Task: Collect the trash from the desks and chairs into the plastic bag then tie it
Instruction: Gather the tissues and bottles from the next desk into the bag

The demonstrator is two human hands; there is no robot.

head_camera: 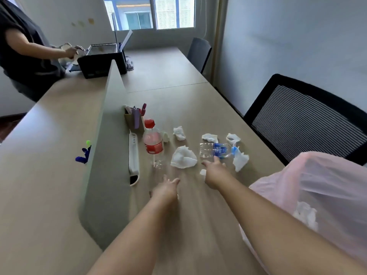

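Both of my arms stretch out over the desk. My left hand is open, its fingers a little short of a large crumpled tissue. My right hand is open too, its fingertips at a clear bottle with a blue label that lies on its side. Several smaller crumpled tissues lie around the bottle. A red-capped, red-labelled bottle stands upright at the left. A thin pink plastic bag sits at my right with a white tissue inside it.
A beige divider runs along the desk's left side, with a white power strip and a pen holder beside it. A black mesh chair stands at the right. Another person works at a black printer beyond the divider.
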